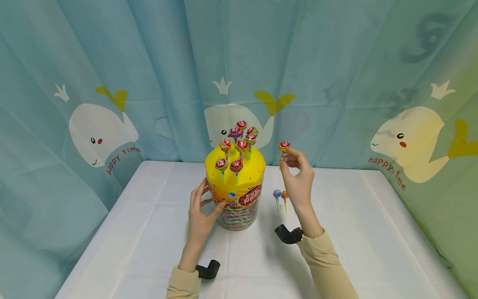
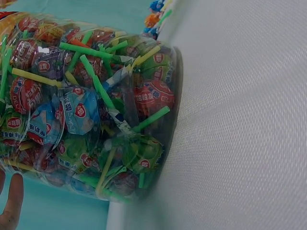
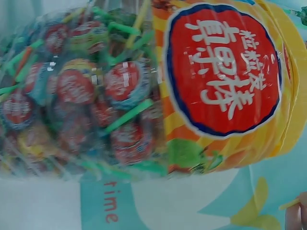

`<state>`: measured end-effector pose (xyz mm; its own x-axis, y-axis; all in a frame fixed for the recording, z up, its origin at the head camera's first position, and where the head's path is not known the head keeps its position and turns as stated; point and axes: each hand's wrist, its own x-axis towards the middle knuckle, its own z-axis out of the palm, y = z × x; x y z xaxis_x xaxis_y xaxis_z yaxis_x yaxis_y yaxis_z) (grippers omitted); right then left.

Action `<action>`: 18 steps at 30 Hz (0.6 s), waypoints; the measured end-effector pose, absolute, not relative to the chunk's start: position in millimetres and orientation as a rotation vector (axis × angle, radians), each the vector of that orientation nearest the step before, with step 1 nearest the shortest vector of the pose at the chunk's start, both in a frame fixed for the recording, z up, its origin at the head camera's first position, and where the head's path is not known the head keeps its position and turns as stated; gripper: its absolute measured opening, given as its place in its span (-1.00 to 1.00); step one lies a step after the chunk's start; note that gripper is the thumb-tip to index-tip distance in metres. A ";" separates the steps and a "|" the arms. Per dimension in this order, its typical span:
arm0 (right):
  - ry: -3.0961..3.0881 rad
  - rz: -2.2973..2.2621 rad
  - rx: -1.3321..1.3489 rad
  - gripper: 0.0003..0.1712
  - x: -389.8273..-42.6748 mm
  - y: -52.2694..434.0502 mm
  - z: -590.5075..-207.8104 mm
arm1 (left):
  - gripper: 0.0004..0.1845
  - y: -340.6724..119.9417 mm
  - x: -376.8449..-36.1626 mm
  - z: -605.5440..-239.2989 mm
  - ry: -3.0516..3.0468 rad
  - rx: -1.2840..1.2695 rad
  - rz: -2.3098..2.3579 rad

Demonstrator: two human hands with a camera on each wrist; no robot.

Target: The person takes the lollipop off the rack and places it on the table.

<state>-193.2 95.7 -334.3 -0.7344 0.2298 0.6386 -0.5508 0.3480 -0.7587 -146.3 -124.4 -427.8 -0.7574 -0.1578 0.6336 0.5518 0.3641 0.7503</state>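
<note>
A clear jar (image 1: 239, 218) packed with wrapped lollipops stands upright on the table, with an orange-yellow label and a domed yellow top (image 1: 251, 172). Several lollipops (image 1: 236, 166) stick up from that top. My left hand (image 1: 201, 220) holds the jar's near left side, thumb across the front and fingers round the left. Right of the jar, my right hand (image 1: 301, 180) pinches a lollipop (image 1: 284, 146) by its stick, candy end up and clear of the table. The right wrist view shows a yellow stick (image 3: 289, 204) at those fingers, and the jar's red label (image 3: 223, 72) fills much of it.
Loose lollipops (image 1: 277, 194) lie on the white tabletop (image 1: 157, 232) right of the jar, partly hidden by my right hand. A blue curtain (image 1: 239, 50) with whale prints hangs behind the table. Black mounts (image 1: 209, 270) sit at both wrists.
</note>
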 end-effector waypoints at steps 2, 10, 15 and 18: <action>-1.931 1.439 0.274 -0.77 -190.1 97.9 -337.8 | -0.18 -124.2 -146.4 -427.4 -1.992 -0.340 -1.443; -1.934 1.437 0.225 -0.78 -185.0 106.1 -356.8 | -0.18 -123.6 -146.2 -426.9 -1.991 -0.338 -1.439; -1.954 1.467 0.160 -0.76 -182.7 110.2 -366.6 | -0.18 -123.7 -146.5 -427.5 -1.990 -0.336 -1.435; -1.970 1.478 0.127 -0.75 -180.7 113.8 -372.5 | -0.19 -123.5 -147.0 -428.0 -1.985 -0.340 -1.433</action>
<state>-180.7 113.8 -372.5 -0.7755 0.3015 0.5548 -0.4483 0.3559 -0.8200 -147.0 -123.5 -428.0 -0.7501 -0.1631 0.6409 0.5571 0.3664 0.7452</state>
